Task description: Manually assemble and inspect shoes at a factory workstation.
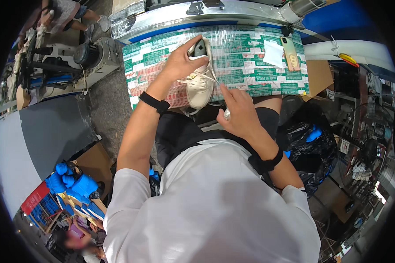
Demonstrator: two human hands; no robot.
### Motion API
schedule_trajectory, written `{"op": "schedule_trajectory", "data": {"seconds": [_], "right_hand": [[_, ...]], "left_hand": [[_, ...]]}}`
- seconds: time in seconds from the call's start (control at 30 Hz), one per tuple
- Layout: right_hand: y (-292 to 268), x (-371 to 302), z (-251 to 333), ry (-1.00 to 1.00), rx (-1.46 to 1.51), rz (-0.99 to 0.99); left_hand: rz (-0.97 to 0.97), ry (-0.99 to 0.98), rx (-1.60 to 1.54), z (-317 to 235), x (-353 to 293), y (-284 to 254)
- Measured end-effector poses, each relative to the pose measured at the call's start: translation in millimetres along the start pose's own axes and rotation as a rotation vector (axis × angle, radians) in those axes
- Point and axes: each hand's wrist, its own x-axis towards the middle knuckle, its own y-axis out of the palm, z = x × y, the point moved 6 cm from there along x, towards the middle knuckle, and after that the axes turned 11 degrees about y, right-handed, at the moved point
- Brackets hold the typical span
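A cream lace-up sneaker [199, 92] rests on the tape-covered worktable, its toe toward me. Inside its opening shows a dark grey-green piece [200, 47]. My left hand [183, 60] is closed around the heel end, thumb and fingers on the collar. Pale laces [202, 78] cross the tongue and stretch a little to the right. Just right of the sneaker, my right hand [240, 110] is closed on a slim tool; its thin tip [217, 82] points at the laces. A whitish end [227, 114] shows by the thumb, and most of the tool is hidden.
A phone [290, 53] and a white sheet [273, 53] lie at the table's right. A metal rail [171, 19] runs along the far edge. Black bags [309, 140] stand at right, a motor machine [90, 55] at left. Other people are at far left and lower left.
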Motion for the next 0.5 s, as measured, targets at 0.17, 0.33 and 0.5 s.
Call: {"op": "schedule_trajectory", "data": {"seconds": [0.17, 0.33, 0.5], "right_hand": [[26.9, 34.0, -19.7, 0.089, 0.084, -0.012], [10.0, 12.6, -22.2, 0.058, -0.061, 0.048], [-17.5, -0.4, 19.6, 0.084, 0.080, 0.153]], "left_hand": [[0.012, -0.100, 0.022, -9.7, 4.7, 6.9], [-0.013, -0.011, -0.010, -0.5, -0.7, 0.5], [0.039, -0.131, -0.140, -4.1, -3.8, 2.3]]}}
